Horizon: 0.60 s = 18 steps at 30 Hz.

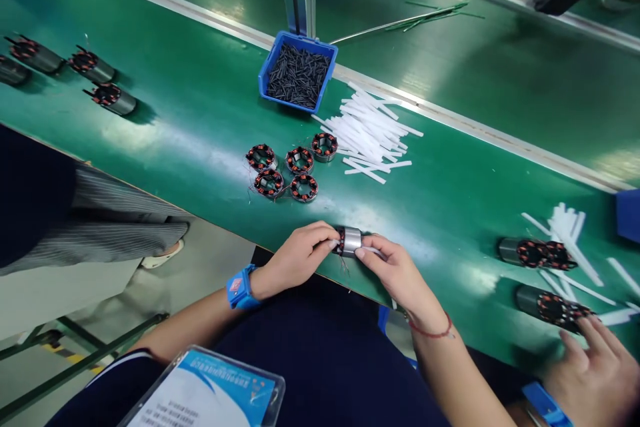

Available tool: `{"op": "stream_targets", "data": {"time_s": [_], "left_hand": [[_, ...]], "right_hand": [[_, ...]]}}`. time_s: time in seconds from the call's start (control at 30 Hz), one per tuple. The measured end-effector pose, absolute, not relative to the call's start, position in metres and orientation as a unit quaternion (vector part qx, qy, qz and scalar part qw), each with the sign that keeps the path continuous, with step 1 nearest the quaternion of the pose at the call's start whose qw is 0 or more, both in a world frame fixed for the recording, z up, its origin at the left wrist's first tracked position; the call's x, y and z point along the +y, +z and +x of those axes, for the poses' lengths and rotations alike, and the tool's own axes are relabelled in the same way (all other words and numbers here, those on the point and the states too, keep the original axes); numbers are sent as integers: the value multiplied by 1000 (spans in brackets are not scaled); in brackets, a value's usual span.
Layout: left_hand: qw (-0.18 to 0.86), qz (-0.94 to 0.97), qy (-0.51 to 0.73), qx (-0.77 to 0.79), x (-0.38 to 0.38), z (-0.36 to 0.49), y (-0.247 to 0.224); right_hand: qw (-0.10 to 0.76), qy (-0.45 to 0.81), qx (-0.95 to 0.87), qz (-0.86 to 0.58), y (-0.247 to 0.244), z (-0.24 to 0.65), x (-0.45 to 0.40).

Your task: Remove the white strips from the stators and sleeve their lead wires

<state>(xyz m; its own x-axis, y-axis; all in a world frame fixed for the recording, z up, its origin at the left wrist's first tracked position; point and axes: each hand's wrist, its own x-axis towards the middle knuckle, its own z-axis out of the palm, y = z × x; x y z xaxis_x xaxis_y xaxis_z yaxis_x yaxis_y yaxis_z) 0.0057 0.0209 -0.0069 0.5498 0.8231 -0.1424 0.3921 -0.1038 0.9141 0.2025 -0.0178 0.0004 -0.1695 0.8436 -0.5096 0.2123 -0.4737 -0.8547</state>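
Between my hands, at the bench's near edge, a motor stator (352,241) with a silver metal shell lies on its side. My left hand (305,252) pinches the wound end of it, thumb and forefinger closed around something small and pale. On the plain side, my right hand (391,265) is closed on a white strip (375,252) that reaches to the stator. Thin wires hang below the left end. Several short stators with copper windings (300,161) stand in a group just beyond, and a pile of white strips (370,130) lies behind them.
A blue bin (299,72) of small black pieces stands by the back rail. Longer stators (114,99) sit at the far left. On the right, a co-worker's hand (595,367) touches a stator (537,303) near loose white strips (570,233). Another person's trousers (120,220) show at left.
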Motion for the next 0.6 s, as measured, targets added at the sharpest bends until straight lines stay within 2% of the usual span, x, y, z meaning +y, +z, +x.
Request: {"op": "stream_targets", "data": {"time_s": [0.23, 0.4, 0.6], "left_hand": [[506, 656, 301, 472, 10, 9, -5], [498, 634, 346, 480, 5, 9, -5], [516, 644, 292, 484, 7, 8, -4]], "right_hand": [[298, 645, -369, -600, -8, 193, -23], [312, 618, -360, -625, -12, 187, -29], [293, 538, -441, -656, -9, 180, -35]]}}
